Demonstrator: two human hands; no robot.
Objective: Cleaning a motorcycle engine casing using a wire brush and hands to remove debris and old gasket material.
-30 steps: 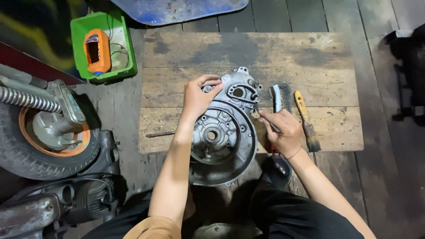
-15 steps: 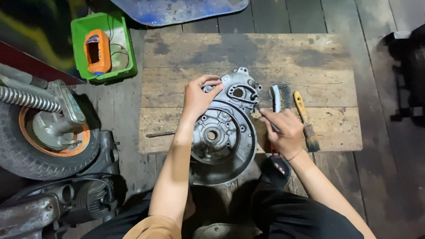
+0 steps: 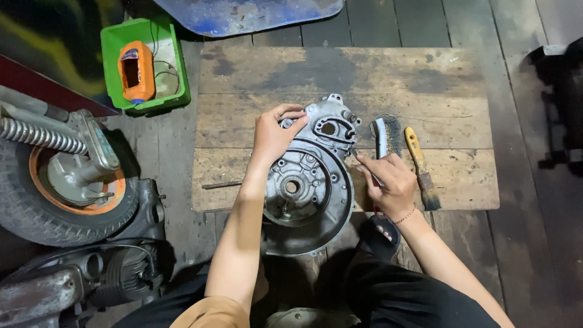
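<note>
Engine cover (image 3: 306, 182) overhangs board's (image 3: 461, 121) near edge — left hand (image 3: 273, 135) grips its top, right hand (image 3: 388, 182) pinches a thin tool.

engine cover (image 3: 306, 182) | grey metal, round | flat on wooden board (image 3: 461, 115)
</note>
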